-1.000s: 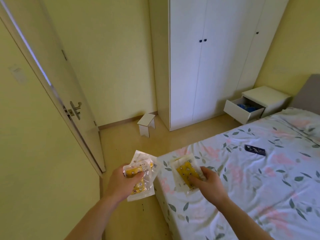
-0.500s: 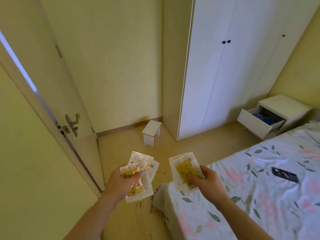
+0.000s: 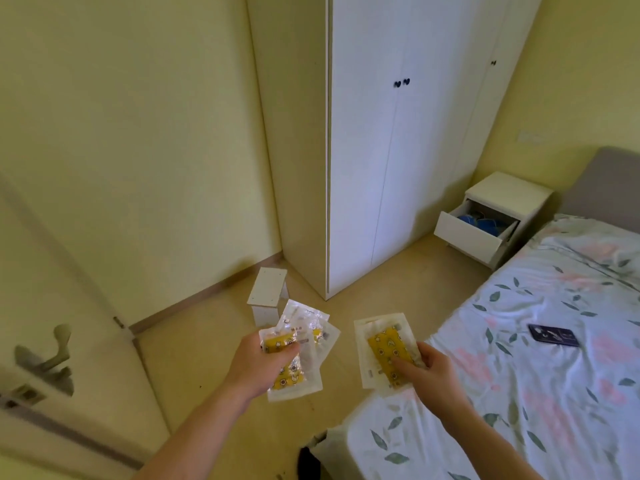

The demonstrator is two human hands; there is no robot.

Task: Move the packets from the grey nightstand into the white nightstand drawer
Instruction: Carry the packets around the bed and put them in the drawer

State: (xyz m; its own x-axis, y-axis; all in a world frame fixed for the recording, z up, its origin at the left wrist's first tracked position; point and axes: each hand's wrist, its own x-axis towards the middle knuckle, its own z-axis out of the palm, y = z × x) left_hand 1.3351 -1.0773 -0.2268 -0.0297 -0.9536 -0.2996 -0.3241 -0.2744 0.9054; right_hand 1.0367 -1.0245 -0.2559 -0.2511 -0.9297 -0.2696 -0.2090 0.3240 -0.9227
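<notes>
No text, brand or number can be read anywhere. The packets (image 3: 300, 344) in the left hand and the packet (image 3: 384, 351) in the right hand show only a yellow patterned insert with small cartoon figures; any print is too blurred.

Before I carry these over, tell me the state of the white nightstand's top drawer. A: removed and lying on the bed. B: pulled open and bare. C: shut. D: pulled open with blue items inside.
D: the white nightstand has its drawer pulled out, and blue items show inside it.
</notes>
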